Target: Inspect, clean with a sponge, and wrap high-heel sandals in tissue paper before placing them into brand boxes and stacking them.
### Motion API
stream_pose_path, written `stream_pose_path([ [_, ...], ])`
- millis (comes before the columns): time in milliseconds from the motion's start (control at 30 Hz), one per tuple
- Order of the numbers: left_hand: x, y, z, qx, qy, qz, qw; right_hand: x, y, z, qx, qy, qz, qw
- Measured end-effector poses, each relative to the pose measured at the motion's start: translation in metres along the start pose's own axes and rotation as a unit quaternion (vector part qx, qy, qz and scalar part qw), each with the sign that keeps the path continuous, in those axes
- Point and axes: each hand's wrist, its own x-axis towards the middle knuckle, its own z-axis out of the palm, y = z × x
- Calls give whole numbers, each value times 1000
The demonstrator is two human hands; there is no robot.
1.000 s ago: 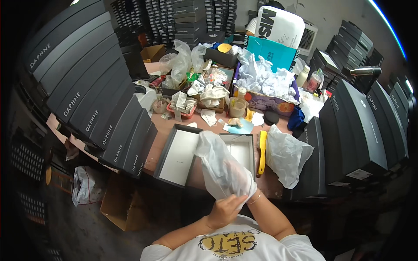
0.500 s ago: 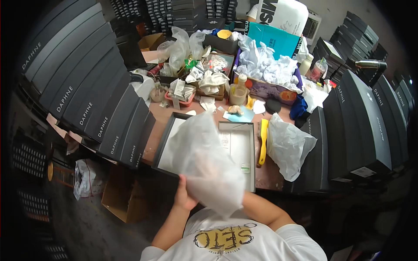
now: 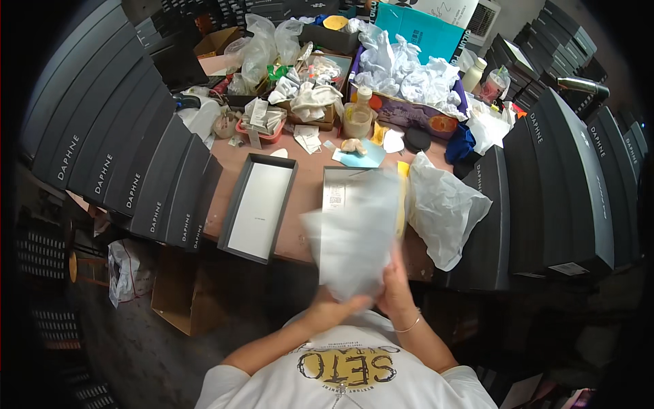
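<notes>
A translucent whitish plastic bag (image 3: 357,235) hangs in front of my chest, smeared by motion. My left hand (image 3: 340,308) grips its lower edge. At the bag's lower right edge, my right hand (image 3: 396,281) is closed, partly blurred; what is inside the bag cannot be made out. Behind the bag lies an open grey-rimmed box part (image 3: 335,178) with a printed label in it, mostly hidden. To the left lies a shallow dark grey box half (image 3: 259,204) with a white inside.
Crumpled white paper (image 3: 446,211) lies right of the bag, by a yellow tool (image 3: 403,170). Dark shoe boxes (image 3: 122,163) rise at the left, more boxes (image 3: 558,184) at the right. Behind stand a glue jar (image 3: 359,116) and a carton of crumpled paper (image 3: 409,75).
The bag has swung right and looks narrower. My right hand, earlier inside or behind the bag, now shows at its right edge. The left box half is uncovered.
</notes>
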Motion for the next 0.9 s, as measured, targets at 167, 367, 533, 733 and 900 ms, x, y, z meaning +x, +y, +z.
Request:
stream_pose_path([
  [167, 86, 3, -36, 416, -307, 112, 848, -27, -55, -57, -85, 111, -49, 989],
  [367, 168, -108, -25, 632, -296, 437, 567, -50, -67, -61, -141, 93, -112, 979],
  [533, 208, -60, -19, 562, -379, 273, 682, -64, -103, -63, -128, -68, 136, 980],
  [733, 238, -12, 39, 605, -385, 232, 657, 29, -70, 10, -601, -258, 180, 735],
  [900, 204, -29, 25, 646, -338, 344, 592, 115, 69, -18, -721, -171, -112, 663],
])
